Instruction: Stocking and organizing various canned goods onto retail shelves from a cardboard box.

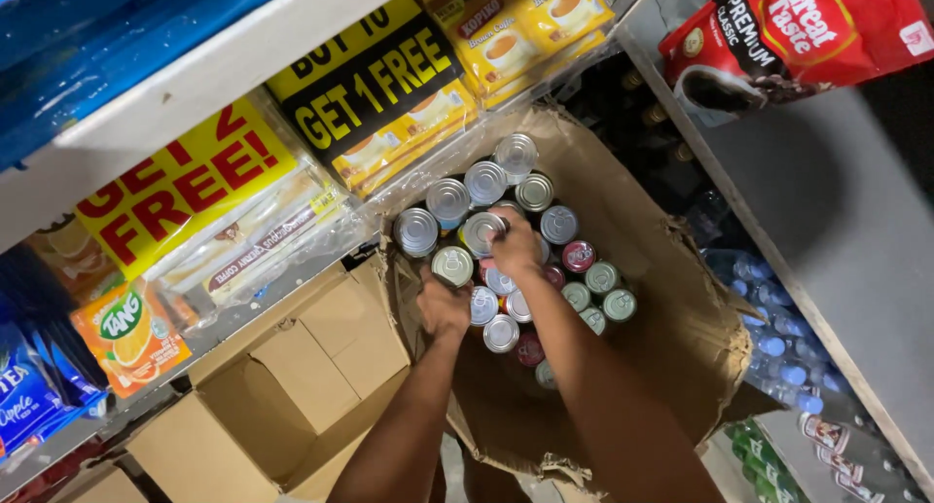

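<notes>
An open, torn cardboard box on the floor holds several tins standing upright, silver, red and green lids up. My left hand is closed around a silver-topped tin at the left side of the box. My right hand grips another silver-topped tin near the middle of the cluster. Both forearms reach down from the bottom of the view into the box.
A second, open cardboard box stands to the left. Shelves on the left carry sachet packs and yellow promotion signs. A red coffee bag lies on the upper right shelf. Water bottles and green bottles sit lower right.
</notes>
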